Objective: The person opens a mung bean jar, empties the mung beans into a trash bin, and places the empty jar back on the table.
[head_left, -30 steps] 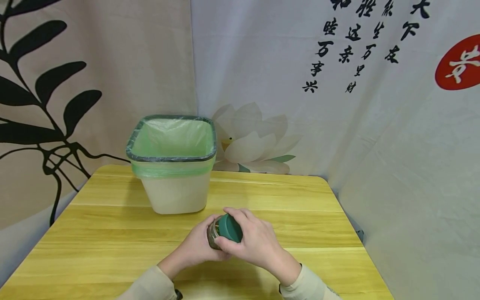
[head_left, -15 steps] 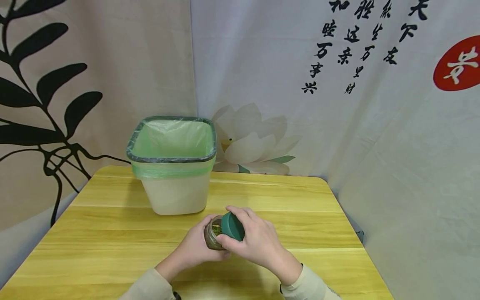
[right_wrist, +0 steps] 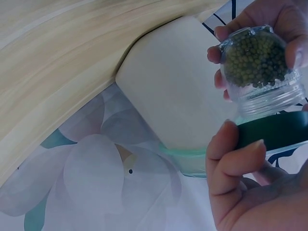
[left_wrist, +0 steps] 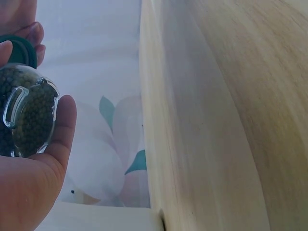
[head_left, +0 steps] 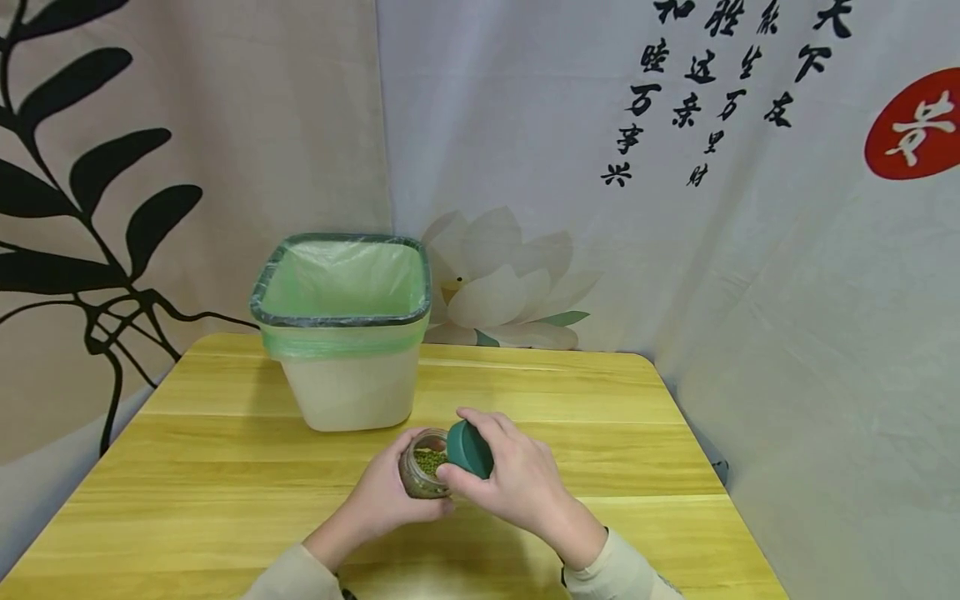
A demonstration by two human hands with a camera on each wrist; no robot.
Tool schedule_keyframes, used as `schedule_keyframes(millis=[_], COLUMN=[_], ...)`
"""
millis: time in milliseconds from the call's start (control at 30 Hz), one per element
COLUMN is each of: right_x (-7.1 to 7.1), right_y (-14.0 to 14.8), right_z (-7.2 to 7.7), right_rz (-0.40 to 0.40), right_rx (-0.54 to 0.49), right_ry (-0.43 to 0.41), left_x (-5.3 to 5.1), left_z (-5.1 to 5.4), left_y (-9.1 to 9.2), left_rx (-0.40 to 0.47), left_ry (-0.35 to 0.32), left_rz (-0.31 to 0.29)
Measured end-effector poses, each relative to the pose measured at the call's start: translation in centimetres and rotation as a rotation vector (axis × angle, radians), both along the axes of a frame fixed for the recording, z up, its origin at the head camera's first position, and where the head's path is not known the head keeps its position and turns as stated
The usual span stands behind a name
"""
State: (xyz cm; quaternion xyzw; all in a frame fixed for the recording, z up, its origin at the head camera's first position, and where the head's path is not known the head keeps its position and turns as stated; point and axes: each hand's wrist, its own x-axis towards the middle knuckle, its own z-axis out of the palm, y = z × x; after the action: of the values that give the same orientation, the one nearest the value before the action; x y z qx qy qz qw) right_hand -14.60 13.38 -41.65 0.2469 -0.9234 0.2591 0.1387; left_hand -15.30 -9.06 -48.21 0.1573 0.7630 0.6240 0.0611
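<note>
My left hand (head_left: pixel 381 493) is wrapped round a clear glass jar (head_left: pixel 417 487), fingers on one side and thumb on the other, gap closed right down to the glass. Over on my right hand (head_left: pixel 519 477), thumb and fingers pinch the edge of a green lid (head_left: pixel 470 451), spread just as wide as the lid needs.

And the jar's mouth is uncovered! It tips toward the lid, which sits right beside the rim; whether the two touch, I can't tell. Inside, small round green beans (head_left: pixel 431 462) show through the opening and through the glass, and the right wrist view picks out the screw threads at the neck.

All of this is up above the table (head_left: pixel 600 442), a yellow wood-grain top, near its front, with pale sleeves (head_left: pixel 619 570) at both my wrists.

Further out, beyond my hands and off to the left, a whitish bin (head_left: pixel 358 392) stands upright on the tabletop, a green liner (head_left: pixel 337 287) folded over its rim under a dark patterned band (head_left: pixel 341 320).

Behind that, pale cloth (head_left: pixel 750 250) hangs all round: black leaves at left, a white lotus beside the bin, dark characters above, a red oval (head_left: pixel 930 163) far right.
</note>
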Motion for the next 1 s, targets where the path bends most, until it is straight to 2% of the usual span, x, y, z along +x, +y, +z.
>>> schedule_keyframes(millis=[167, 600, 767, 1000], right_x=[0.0, -0.1, -0.6, -1.3], right_y=[0.1, 0.4, 1.1, 2.7], right_z=[0.0, 0.2, -0.2, -1.0], right_rz=[-0.008, -0.033, -0.043, -0.096], right_rx=[0.001, -0.027, -0.034, 0.016], right_ry=[-0.005, -0.029, -0.036, -0.068], left_x=[0.2, 0.7, 0.8, 1.2], left_z=[0.0, -0.2, -0.4, -0.4], left_y=[-0.2, -1.0, -1.3, -1.9], left_rx=[0.026, -0.019, -0.043, -0.060], left_ry=[0.008, 0.017, 0.014, 0.046], left_rz=[0.000, 0.063, 0.089, 0.125])
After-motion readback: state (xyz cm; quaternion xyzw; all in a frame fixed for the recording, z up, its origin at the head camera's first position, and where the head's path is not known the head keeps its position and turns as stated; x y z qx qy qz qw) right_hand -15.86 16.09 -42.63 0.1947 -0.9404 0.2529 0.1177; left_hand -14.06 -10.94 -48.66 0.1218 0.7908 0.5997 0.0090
